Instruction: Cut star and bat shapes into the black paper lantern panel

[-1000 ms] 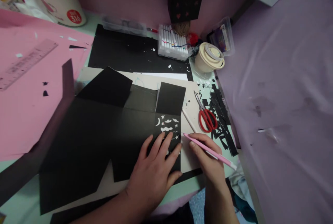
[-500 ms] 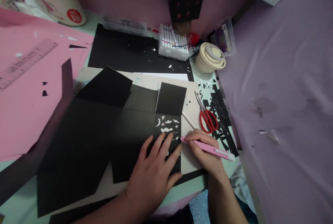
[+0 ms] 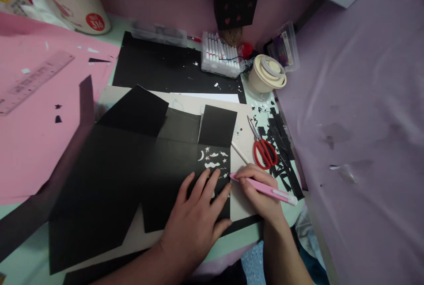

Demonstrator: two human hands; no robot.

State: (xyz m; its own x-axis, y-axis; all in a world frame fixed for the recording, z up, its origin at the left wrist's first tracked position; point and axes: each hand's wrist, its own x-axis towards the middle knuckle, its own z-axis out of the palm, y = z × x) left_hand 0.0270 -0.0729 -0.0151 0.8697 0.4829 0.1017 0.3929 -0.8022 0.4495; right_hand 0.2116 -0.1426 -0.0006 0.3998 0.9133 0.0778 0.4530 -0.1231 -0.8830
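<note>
The black paper (image 3: 132, 174) is pinned flat by the open left hand (image 3: 195, 218); the pink craft knife (image 3: 265, 189) is gripped by the right hand (image 3: 260, 194).

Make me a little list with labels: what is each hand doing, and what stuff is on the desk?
Left hand: flat, fingers spread, pressing on the black paper
Right hand: grips a pink craft knife, tip at the paper's right edge
Cut-outs: stars, a moon and wavy shapes, just above the left fingertips
Right of the paper: red scissors beside black scraps
Back of desk: box of markers, cream tub
Far left: ruler on pink paper
</note>
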